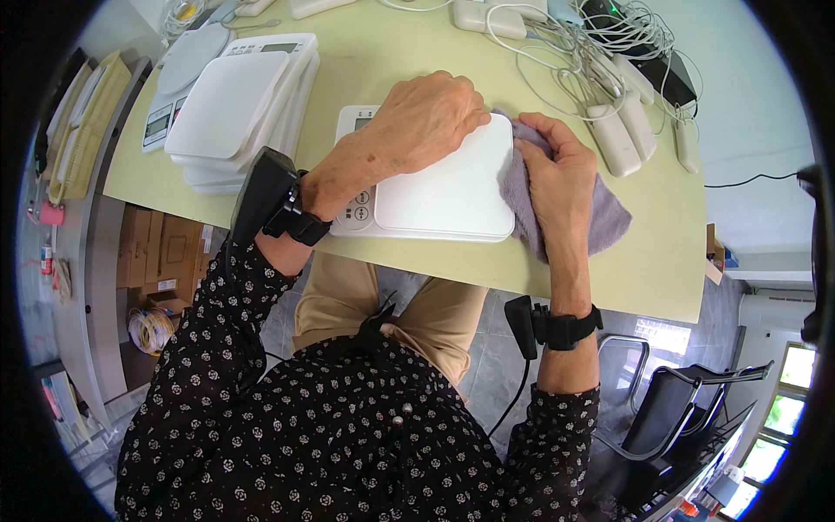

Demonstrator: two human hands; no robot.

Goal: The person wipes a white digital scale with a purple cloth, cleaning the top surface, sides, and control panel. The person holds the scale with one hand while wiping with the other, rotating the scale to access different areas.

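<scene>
At the left, a stack of white scales [228, 109] is seen set aside on the table [652, 248]; whether these have been handled cannot be told. The left hand [430, 120] is curled over a single white scale [448, 193], laid flat near the table's front edge; whether anything is gripped cannot be told. At its right edge, a purple-grey cloth [611, 216] is pinched by the right hand [561, 170]. Work there is judged under way, not finished; how much is left cannot be determined.

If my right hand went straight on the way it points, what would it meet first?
Beyond the purple-grey cloth your right hand holds, probably the looped white cables, though it might pass above them; depth is unclear.
</scene>
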